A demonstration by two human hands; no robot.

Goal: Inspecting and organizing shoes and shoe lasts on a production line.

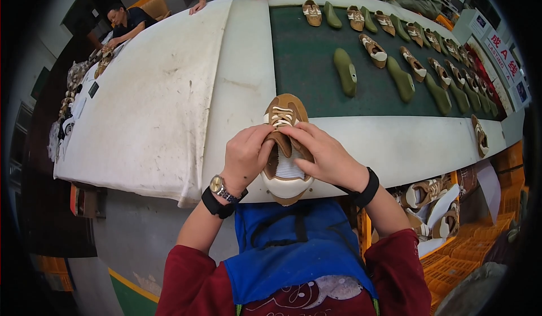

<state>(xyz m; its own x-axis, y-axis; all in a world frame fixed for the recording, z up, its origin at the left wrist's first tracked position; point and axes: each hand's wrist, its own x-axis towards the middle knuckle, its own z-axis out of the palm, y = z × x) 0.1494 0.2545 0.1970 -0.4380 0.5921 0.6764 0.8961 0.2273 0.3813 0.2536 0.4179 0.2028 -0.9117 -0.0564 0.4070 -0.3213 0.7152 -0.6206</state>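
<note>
A brown and white lace-up shoe (286, 187) lies at the table's near edge, toe pointing away from me and heel toward my blue apron. Its cream laces (282, 115) are threaded, and a pale ribbed lining shows in the opening. My left hand (247, 149) grips the left side of the collar by the tongue, fingers curled. On the opposite side, my right hand (323, 151) pinches the collar and tongue from the right, its thumb at the opening. Both hands partly cover the shoe's sides.
Right of the shoe, a dark green belt (307, 79) carries rows of similar shoes (372, 50) and green shoe lasts (345, 72). A stained white cloth (152, 96) covers the left. Shoes fill an orange crate (429, 206) at lower right. People stand or sit across the table.
</note>
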